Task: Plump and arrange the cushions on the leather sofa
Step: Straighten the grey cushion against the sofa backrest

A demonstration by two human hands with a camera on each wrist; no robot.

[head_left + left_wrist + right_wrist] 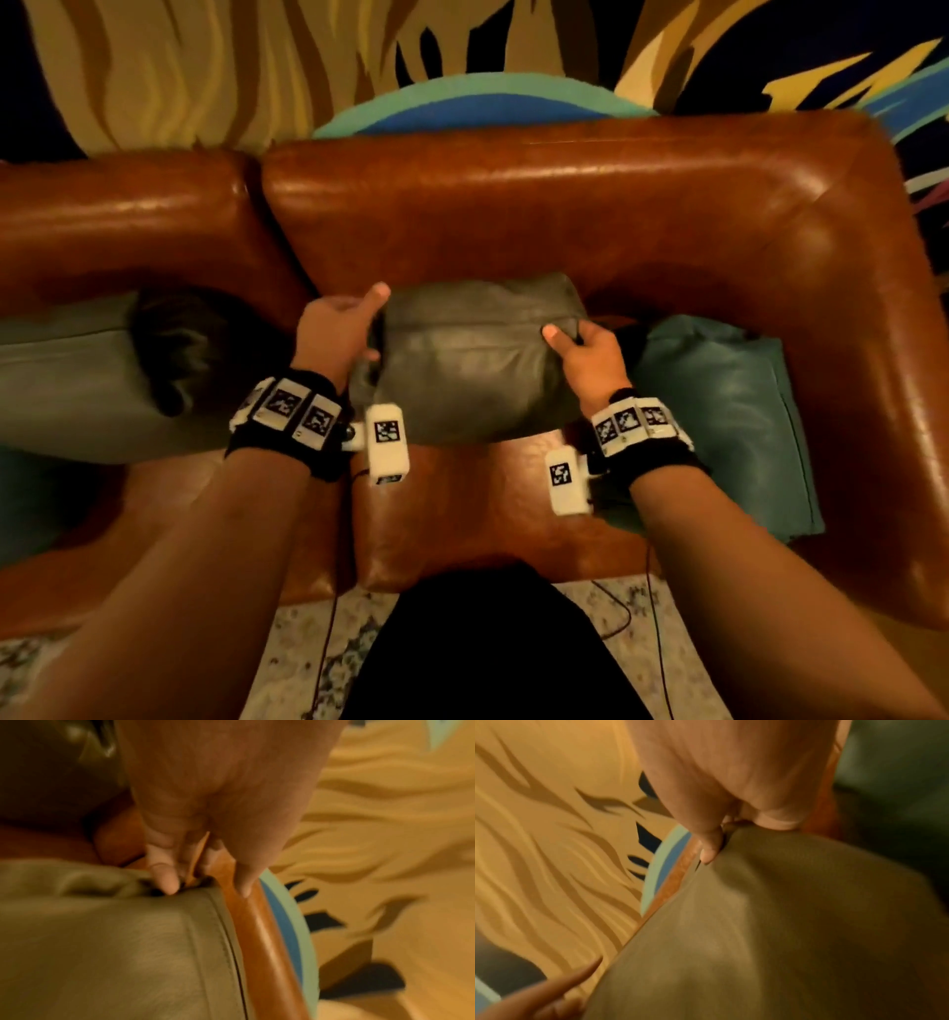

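Hands grip a grey-green leather cushion (477,360) from both sides as it leans against the backrest of the brown leather sofa (565,216), near the sofa's right end. The left hand (339,334) curls its fingers round the cushion's left edge, thumb raised; the right hand (585,354) pinches the upper right corner (the wrist views show leather bunched under the fingertips). The two-sided hold looks meant to squeeze and reshape the filling while the backrest props the cushion upright. A teal cushion (729,411) lies toward the right armrest, and a pale grey cushion (67,380) lies on the left seat, both apparently awaiting arrangement.
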